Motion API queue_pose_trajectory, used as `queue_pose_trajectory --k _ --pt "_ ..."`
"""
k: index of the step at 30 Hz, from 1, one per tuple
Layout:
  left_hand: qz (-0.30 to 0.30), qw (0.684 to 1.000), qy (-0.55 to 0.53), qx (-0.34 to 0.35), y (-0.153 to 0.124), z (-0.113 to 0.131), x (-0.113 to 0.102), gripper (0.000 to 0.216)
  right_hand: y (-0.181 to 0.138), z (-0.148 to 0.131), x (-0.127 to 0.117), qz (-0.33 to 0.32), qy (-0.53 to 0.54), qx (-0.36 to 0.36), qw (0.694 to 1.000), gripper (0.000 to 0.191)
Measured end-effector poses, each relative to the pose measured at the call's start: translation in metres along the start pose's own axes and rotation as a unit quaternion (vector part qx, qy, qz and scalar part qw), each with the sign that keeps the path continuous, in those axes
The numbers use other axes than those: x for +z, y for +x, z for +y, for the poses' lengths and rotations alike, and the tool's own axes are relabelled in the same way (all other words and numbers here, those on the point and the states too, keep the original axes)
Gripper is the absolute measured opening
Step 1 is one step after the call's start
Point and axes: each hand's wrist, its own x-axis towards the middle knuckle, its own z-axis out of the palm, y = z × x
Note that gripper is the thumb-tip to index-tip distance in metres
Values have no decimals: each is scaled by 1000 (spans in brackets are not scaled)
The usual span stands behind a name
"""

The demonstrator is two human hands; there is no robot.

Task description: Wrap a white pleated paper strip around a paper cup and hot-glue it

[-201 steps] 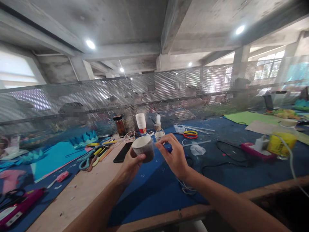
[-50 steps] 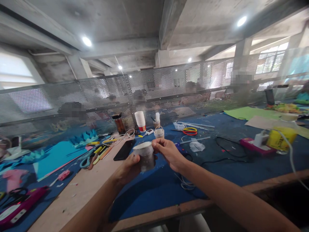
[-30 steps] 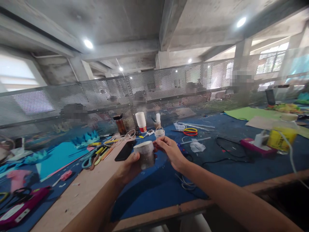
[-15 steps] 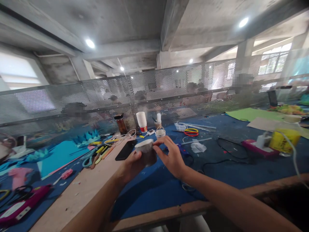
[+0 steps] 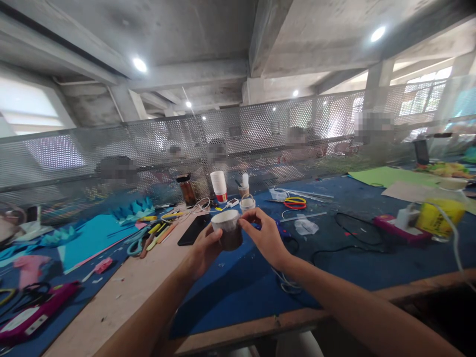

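Note:
My left hand [image 5: 204, 249] is wrapped round a small paper cup [image 5: 231, 237], its thumb on the near side. The cup's upper part is whitish and its lower part dark brown, with the open mouth tilted partly towards me. At the right side of its rim, my right hand [image 5: 267, 237] has thumb and forefinger pinched together; whether a loose edge lies between them is too small to tell. Just behind the cup stands a small white cup with a handle [image 5: 247, 204]. A black phone [image 5: 193, 230] lies to the left of the held cup.
Stacked paper cups [image 5: 218, 187] and a brown jar [image 5: 186, 191] stand by the perforated metal screen [image 5: 241, 129]. Red-and-yellow scissors [image 5: 295, 203], a crumpled clear wrapper [image 5: 306, 225] and black cables lie right. Pliers and other tools [image 5: 158, 235] lie left, near blue paper [image 5: 91, 238].
The cup has turned a little in my hands and shifted slightly right, so more of its mouth and side shows. My right fingers have moved slightly right along with its rim.

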Motion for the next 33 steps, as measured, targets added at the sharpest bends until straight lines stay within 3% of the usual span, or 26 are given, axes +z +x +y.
queue_pose_trajectory --k 8,13,33 --pt "73 994 79 20 0 -10 0 63 -3 0 2 -32 -27 1 999 6" --pt "113 987 112 8 1 -7 9 50 -5 2 4 -42 -36 -8 998 6" --pt "78 995 64 -21 1 -10 5 44 1 3 -1 -33 -119 -4 992 10"
